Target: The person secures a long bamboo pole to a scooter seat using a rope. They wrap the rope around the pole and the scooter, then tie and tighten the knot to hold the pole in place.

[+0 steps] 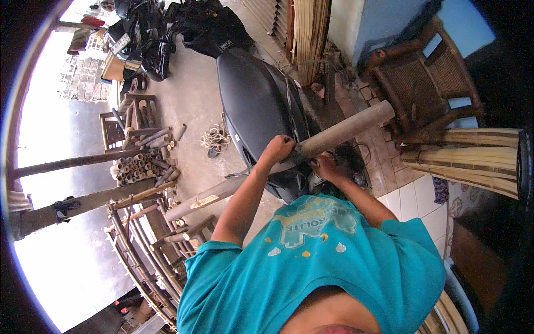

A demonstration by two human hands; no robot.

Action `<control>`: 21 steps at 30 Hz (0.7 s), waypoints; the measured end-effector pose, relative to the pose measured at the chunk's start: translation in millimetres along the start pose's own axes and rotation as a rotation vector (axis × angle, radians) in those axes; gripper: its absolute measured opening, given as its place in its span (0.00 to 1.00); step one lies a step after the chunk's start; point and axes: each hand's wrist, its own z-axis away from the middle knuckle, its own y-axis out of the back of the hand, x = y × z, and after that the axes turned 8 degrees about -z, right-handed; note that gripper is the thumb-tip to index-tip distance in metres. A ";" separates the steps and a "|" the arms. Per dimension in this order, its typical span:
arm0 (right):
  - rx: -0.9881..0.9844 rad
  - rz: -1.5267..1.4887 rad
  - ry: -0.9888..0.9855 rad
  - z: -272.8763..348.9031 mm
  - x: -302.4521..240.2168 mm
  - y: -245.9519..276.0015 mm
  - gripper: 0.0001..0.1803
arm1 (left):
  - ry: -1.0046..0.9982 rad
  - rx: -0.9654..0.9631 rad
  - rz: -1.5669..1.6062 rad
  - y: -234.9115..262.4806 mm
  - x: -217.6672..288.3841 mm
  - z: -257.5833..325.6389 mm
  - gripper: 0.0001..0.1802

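Bamboo pole (289, 158) is held across the body, above a parked scooter (258, 106). Left hand (276, 149) is closed over its middle; right hand (325, 167) grips beneath. Judged stiff, long, fairly heavy, smooth-skinned; best held near mid-length.

A pale rectangular label (204, 201) with a yellowish tinge lies along the lower stretch of the long bamboo pole (267, 167), left of the person's arms. A small white sticker (236, 137) sits on the dark scooter's (256, 100) side panel, and a whitish rectangular licence plate (120, 43) hangs on a parked motorcycle (139, 33) at the upper left.
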 end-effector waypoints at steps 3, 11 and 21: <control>0.090 0.124 0.158 2.2 1.8 -3.8 0.22 | -0.270 -0.110 -0.359 -11.6 -35.0 -23.6 0.16; 0.162 0.220 0.121 18.2 -33.3 -9.1 0.23 | -0.140 -0.078 -0.416 -24.9 -29.6 -12.9 0.14; 0.192 0.065 0.220 11.7 -50.0 -5.3 0.25 | -0.263 -0.363 -1.033 -59.5 -89.8 -67.4 0.31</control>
